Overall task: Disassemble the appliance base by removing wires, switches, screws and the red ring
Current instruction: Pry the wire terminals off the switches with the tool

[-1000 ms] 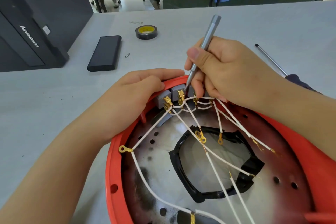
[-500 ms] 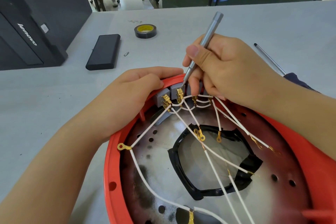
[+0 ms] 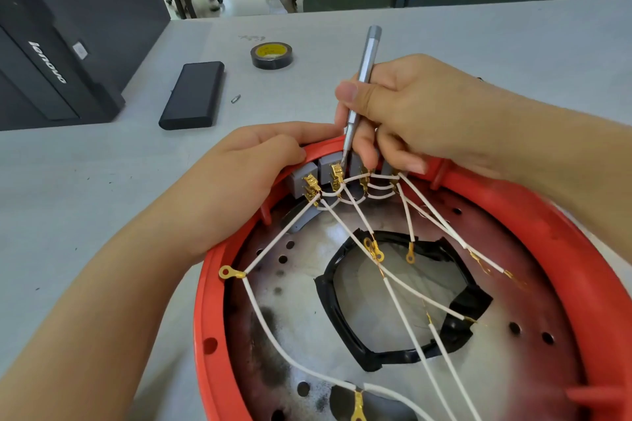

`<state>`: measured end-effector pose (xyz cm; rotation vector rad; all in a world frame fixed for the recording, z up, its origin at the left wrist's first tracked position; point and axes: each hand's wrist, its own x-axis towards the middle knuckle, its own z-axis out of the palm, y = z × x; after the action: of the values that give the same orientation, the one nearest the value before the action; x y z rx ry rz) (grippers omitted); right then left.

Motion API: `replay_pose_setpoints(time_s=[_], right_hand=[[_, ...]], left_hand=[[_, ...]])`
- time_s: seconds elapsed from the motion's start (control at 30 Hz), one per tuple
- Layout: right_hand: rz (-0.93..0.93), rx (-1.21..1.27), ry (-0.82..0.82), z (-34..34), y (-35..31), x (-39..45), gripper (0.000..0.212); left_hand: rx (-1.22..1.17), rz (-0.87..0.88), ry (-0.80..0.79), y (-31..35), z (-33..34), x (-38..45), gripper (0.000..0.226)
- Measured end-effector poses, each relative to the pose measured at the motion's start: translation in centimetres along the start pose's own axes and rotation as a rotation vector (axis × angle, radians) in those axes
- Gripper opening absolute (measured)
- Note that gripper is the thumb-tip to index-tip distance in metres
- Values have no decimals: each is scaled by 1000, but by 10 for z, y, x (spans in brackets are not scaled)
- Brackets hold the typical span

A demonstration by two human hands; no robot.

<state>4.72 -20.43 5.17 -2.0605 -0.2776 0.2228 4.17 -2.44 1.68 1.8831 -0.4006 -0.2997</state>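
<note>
Right, the right hand (image 3: 420, 113) pinches a slim grey screwdriver (image 3: 360, 89), tip down at the grey switches (image 3: 328, 169) on the far rim; the left hand (image 3: 253, 167) grips the red ring (image 3: 564, 249) beside them, white wires (image 3: 273, 243) fanning across the base.

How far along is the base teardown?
Partly done: several white wires lie loose, ring terminals free. In hand: right hand works a screwdriver at the grey switches while left hand steadies the red ring. Left: switches, their wires, ring.
</note>
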Motion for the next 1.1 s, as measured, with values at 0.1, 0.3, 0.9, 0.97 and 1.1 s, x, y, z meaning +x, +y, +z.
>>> replay_pose_setpoints(time_s=[0.1,0.3,0.9,0.97,1.1], right_hand=[[70,-19,-41,-1,-2,8,30],[43,5,-41,-1,-1,7,31],[-204,-20,83,12,6,-1,29],[-173,-44,76,12,4,2,31],[-114,-80,50,10,1,8,34]], left_hand=[[9,1,1,-2,0,1,30],[6,-1,5,-3,0,2,30],[3,4,16,-4,-1,0,36],[8,-3,15,-4,-1,0,36],[19,-9,25,-3,0,0,37]])
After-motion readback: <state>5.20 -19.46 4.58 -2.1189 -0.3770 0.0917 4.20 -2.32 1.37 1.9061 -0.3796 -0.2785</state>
